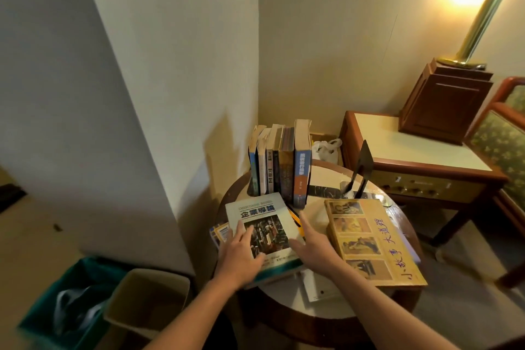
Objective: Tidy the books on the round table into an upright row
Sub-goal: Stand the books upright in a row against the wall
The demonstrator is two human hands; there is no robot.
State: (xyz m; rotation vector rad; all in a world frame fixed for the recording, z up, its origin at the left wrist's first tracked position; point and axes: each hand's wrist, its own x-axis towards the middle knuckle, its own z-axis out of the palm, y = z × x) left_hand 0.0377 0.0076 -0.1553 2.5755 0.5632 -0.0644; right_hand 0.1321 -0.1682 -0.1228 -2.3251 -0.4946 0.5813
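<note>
Several books stand upright in a row (279,162) at the back of the round table (329,176). A pale book with a city photo on its cover (262,212) lies flat on a small stack at the front left. My left hand (241,256) rests flat on that cover with straight fingers. My right hand (312,247) hovers open beside the book's right edge, touching or nearly touching it. A large yellow book with purple writing (372,241) lies flat at the right. A black metal bookend (362,170) stands behind it.
A wooden side table (420,156) with a brown box and a brass lamp stands at the right. A teal-lined bin (68,301) and a beige bin (145,298) sit on the floor at the left. A white wall corner juts close to the table's left.
</note>
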